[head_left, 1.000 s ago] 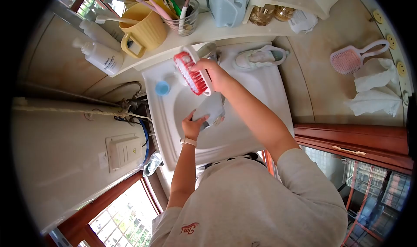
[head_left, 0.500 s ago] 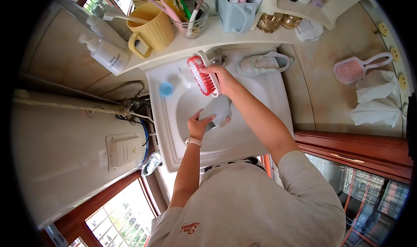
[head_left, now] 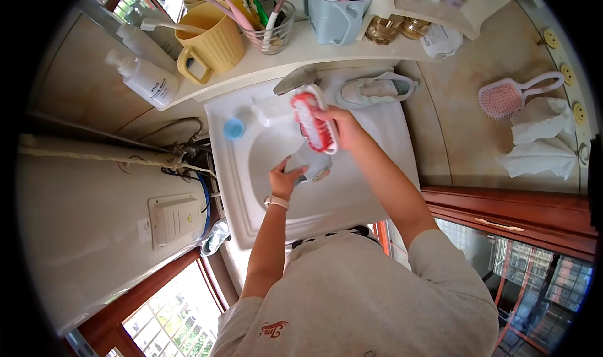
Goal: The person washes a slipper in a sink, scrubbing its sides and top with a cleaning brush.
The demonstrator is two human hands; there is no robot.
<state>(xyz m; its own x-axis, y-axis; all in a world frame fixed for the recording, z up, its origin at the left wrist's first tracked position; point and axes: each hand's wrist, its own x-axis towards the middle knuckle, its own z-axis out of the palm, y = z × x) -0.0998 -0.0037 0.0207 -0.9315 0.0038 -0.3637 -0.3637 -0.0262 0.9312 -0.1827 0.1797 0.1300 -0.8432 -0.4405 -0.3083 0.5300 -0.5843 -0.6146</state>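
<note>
My right hand (head_left: 339,126) is closed on a white-backed scrub brush (head_left: 314,119). Its red bristles face left and carry white foam. Below the brush, over the basin of the white sink (head_left: 370,194), my left hand (head_left: 286,180) grips a grey shoe (head_left: 313,162) by its left side. Part of that shoe is hidden behind the brush. A pale green-white shoe (head_left: 377,90) lies on the sink's back right corner, and a small blue cup (head_left: 233,129) stands at the back left.
The shelf (head_left: 264,68) behind holds a yellow mug (head_left: 217,43), a glass of brushes and a blue holder (head_left: 336,18). A tap (head_left: 296,79) rises at the sink's back. White bottle (head_left: 147,77) at left; hairbrush (head_left: 500,99) and tissues (head_left: 540,146) on the right.
The brush in my right hand has moved right and slightly down, nearer the grey shoe, and the tap now shows more. My left hand keeps its hold on the shoe.
</note>
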